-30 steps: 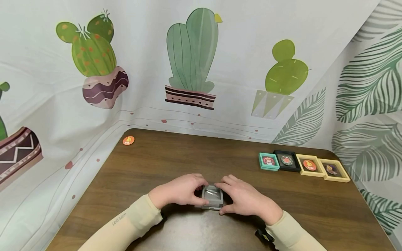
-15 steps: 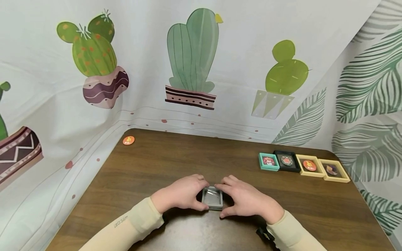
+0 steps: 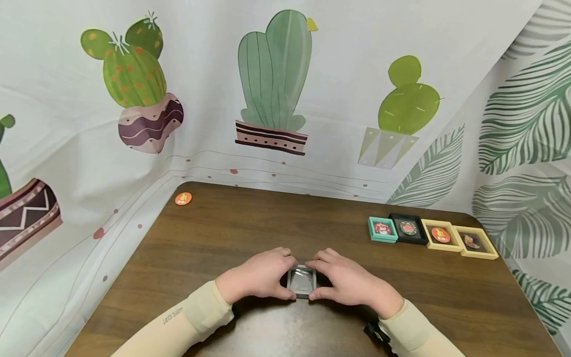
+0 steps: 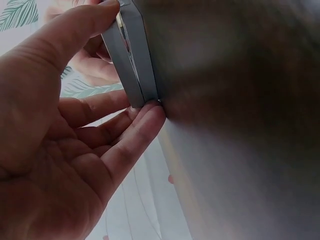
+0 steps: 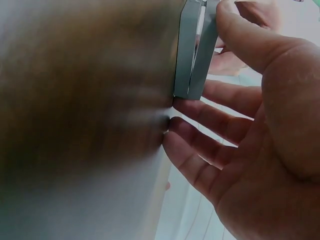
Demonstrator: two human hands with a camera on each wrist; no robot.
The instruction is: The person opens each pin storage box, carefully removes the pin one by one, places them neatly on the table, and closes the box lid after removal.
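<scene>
A small grey square display frame with clear film lies on the table between my two hands. My left hand grips its left side, thumb at the near corner and fingers at the far edge. On the opposite side my right hand holds the frame the same way. Both wrist views show the frame as two grey halves. A narrow wedge-shaped gap runs between the halves in the left wrist view, where the frame's side faces the camera. That gap also shows along the side in the right wrist view.
At the table's back right stand a teal frame, a black frame and two yellow frames, each with a round piece inside. An orange round badge lies at the back left corner. A cactus-print cloth hangs behind the wooden table.
The grey frame's top half, tilted up a second ago, has come down nearly flat. My right thumb has moved inward onto the frame's near corner. My left hand has shifted slightly right.
</scene>
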